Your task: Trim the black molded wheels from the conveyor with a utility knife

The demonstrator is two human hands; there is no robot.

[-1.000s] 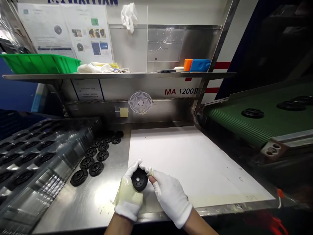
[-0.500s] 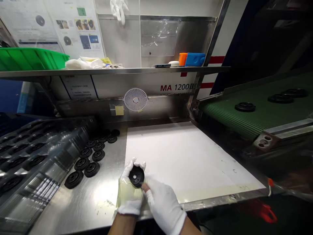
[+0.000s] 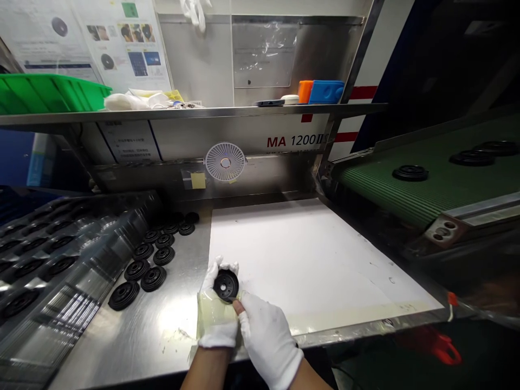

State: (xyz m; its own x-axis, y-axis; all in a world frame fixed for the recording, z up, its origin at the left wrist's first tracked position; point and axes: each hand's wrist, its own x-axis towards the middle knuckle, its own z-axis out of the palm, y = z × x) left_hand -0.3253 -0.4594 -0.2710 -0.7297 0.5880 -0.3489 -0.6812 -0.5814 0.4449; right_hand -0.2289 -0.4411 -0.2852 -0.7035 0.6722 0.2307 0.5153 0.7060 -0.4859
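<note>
My left hand (image 3: 217,311), in a white glove with a yellowish covering over the palm, is closed around a black wheel-like disc (image 3: 226,285). The ribbed, round face of the disc is turned up toward me, and a light spot shows at its hub. Close against its lower right edge is my right hand (image 3: 268,336), gloved in white with a bare thumb tip. Its fingers are pinched at the rim; whatever lies between them is hidden. Several similar black discs (image 3: 153,278) rest on the metal table to the left.
A clear plastic tray (image 3: 87,271) of black discs stands at the left. White sheeting (image 3: 309,260) covers the table's right part. A green conveyor belt (image 3: 374,189) carries more discs. Above are a metal shelf (image 3: 227,112), a green bin (image 3: 52,95) and a small white fan (image 3: 225,162).
Both hands and the held disc have shifted slightly upward in view. The right thumb stays at the disc's lower rim. The camera view has tilted a little.
</note>
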